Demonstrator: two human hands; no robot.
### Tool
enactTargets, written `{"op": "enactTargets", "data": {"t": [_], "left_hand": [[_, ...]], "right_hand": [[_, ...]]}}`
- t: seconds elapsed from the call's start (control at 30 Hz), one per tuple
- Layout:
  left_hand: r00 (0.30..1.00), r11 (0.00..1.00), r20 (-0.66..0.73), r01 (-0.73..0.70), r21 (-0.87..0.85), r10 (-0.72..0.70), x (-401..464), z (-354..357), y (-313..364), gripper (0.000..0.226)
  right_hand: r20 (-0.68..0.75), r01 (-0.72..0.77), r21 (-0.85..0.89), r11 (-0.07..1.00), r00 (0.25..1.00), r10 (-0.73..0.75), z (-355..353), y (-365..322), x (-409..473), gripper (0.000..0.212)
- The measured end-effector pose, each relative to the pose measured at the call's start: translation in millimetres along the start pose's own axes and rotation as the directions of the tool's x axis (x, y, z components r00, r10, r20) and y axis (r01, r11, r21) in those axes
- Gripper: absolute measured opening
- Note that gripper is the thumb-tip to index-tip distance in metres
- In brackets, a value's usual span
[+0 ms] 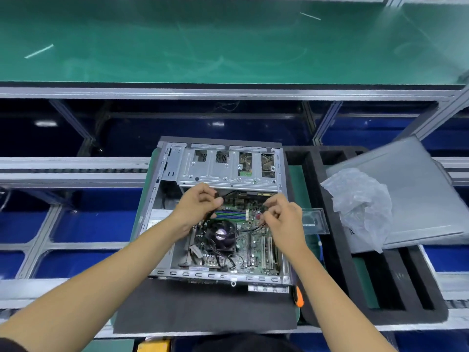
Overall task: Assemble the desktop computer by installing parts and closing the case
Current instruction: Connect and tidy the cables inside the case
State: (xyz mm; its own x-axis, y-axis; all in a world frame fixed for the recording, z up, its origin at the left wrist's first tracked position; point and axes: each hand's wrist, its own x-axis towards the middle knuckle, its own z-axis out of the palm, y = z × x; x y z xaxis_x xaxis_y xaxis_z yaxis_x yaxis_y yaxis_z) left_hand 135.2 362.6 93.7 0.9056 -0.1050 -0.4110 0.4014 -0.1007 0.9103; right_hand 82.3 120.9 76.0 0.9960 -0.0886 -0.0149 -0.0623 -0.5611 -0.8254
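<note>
A: Landmark is the fan (221,234), mid-board in the open case (162,214). Left hand (196,202) is up-left of the fan, fingers curled, pinching a black cable (211,214) that drops toward it.

B: Risk?

A: Slack cable. If it sags onto the fan, the blades snag it. Too hard a tug probably strains whatever plug it ends in; I can't see that end.

B: RAM (232,215)?

A: Just above the fan, between the hands, looks seated. A knuckle could knock it.

B: Right hand (280,216)?

A: Up-right of the fan, fingers bent, pinching thin wires (260,226) near a red part. Connector too small to read. A wrong angle could bend pins.

B: Further right?

A: Clear tray (314,221), then a plastic bag (360,207) on the side panel (426,199), well right of the fan. Panel overhangs the foam (337,252) and may slide. Case not closed yet.
</note>
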Motion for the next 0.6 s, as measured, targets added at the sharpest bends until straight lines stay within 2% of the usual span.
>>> {"op": "enactTargets", "data": {"t": [0.13,0.23,0.3,0.37,0.43,0.47,0.5,0.53,0.57,0.6], "left_hand": [[0.988,0.977,-0.069,-0.122,0.174,0.135,-6.7,10.0,-2.6,0.028],[0.968,0.903,-0.087,-0.186,0.386,0.236,-7.5,7.1,-1.6,0.03],[0.959,0.817,-0.077,-0.188,0.545,0.273,-7.8,2.3,-1.5,0.021],[0.952,0.704,-0.092,-0.15,0.694,0.293,-12.2,4.5,-2.2,0.029],[0.891,0.538,-0.121,-0.152,0.829,0.438,-21.4,17.1,-7.5,0.046],[0.844,0.487,-0.108,-0.194,0.852,0.525,-27.6,27.5,-9.6,0.047],[0.832,0.492,-0.067,-0.258,0.832,0.55,-33.9,39.1,-11.2,0.044],[0.864,0.571,-0.009,-0.324,0.754,0.503,-38.2,49.7,-13.9,0.04],[0.919,0.708,0.058,-0.34,0.618,0.39,-40.9,60.9,-15.7,0.036],[0.958,0.837,0.133,-0.287,0.466,0.255,-43.1,71.2,-16.0,0.033]], "right_hand": [[-0.025,-0.058,0.067,0.996,0.998,0.06,-1.3,-3.5,0.1,0.024],[-0.032,-0.082,0.197,0.977,0.995,0.09,-4.8,-5.2,-1.8,0.029],[-0.04,-0.056,0.232,0.971,0.997,0.067,-5.4,-7.0,-3.9,0.023],[-0.038,-0.034,0.246,0.969,0.998,0.045,-5.0,-9.4,-5.0,0.009],[-0.027,-0.034,0.261,0.965,0.999,0.042,-5.2,-11.6,-5.4,0.01],[-0.022,-0.032,0.273,0.962,0.999,0.04,-5.9,-12.2,-5.3,0.011],[-0.019,-0.027,0.285,0.958,0.999,0.034,-6.6,-11.4,-5.0,0.012],[-0.021,-0.021,0.286,0.958,0.999,0.028,-7.1,-11.7,-4.5,0.017],[-0.027,-0.012,0.281,0.96,0.999,0.02,-7.3,-11.6,-4.2,0.021],[-0.031,-0.005,0.268,0.964,0.999,0.014,-7.4,-11.9,-4.1,0.023]]}}
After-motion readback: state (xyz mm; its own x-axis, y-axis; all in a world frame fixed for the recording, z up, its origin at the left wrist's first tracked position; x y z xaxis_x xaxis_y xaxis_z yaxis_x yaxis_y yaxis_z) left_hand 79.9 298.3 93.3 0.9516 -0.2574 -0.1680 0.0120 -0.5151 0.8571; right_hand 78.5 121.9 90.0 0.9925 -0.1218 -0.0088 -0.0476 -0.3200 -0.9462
